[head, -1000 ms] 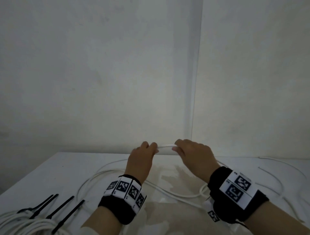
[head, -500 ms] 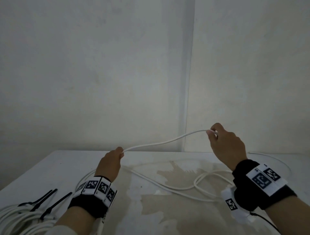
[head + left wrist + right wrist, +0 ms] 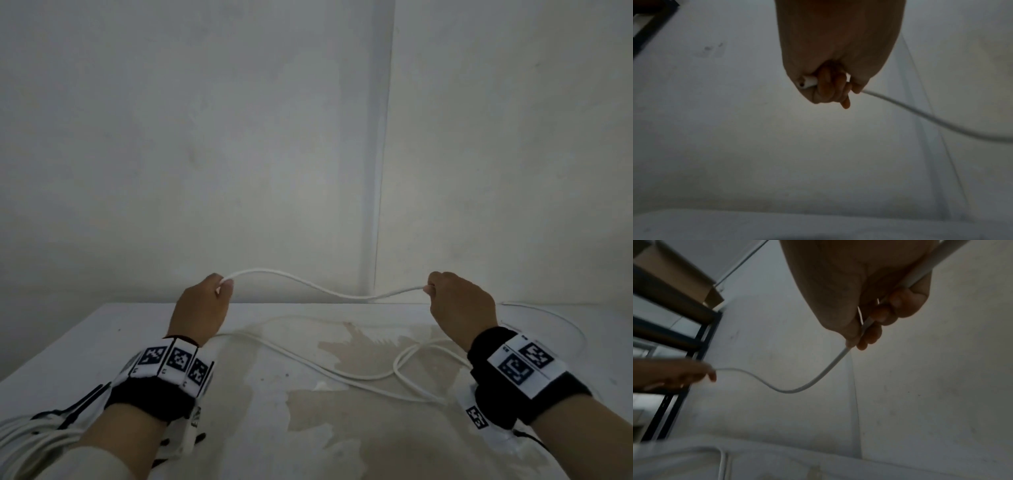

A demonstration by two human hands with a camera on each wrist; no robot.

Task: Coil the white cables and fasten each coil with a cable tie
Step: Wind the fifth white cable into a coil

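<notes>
At the far left I see a bundle of coiled white cables (image 3: 24, 435) with black cable ties (image 3: 82, 404) on the table (image 3: 239, 428). My left hand (image 3: 200, 310) pinches the white cable (image 3: 325, 291) near its end; it sags across to my right hand (image 3: 460, 305), curled round it, the rest looping over the table below.

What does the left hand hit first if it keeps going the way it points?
Probably the wall. The left hand grips the white cable above the table; nothing shows between them, though depth is unclear.
</notes>
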